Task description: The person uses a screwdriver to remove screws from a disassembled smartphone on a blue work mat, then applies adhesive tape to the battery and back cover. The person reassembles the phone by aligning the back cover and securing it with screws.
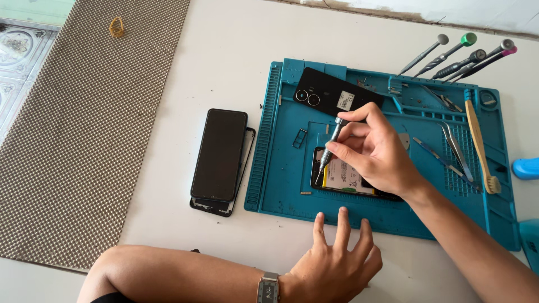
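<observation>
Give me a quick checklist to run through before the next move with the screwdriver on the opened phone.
1. Right hand grips the slim silver metal screwdriver: ok.
2. Tip seated in a screw: cannot tell, too small.
3. Opened black phone with its exposed yellow-labelled battery lies flat on the teal rubber work mat: ok.
4. Left hand steadies the phone: not ok, it rests on the white table, apart from it.
5. Removed black back cover set aside on the mat: ok.

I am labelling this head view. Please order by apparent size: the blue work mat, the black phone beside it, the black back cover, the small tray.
1. Blue work mat, clearly largest.
2. Black phone.
3. Black back cover, looks slightly smaller, though a hand hides one end, so this is uncertain.
4. Small tray, smallest.
</observation>
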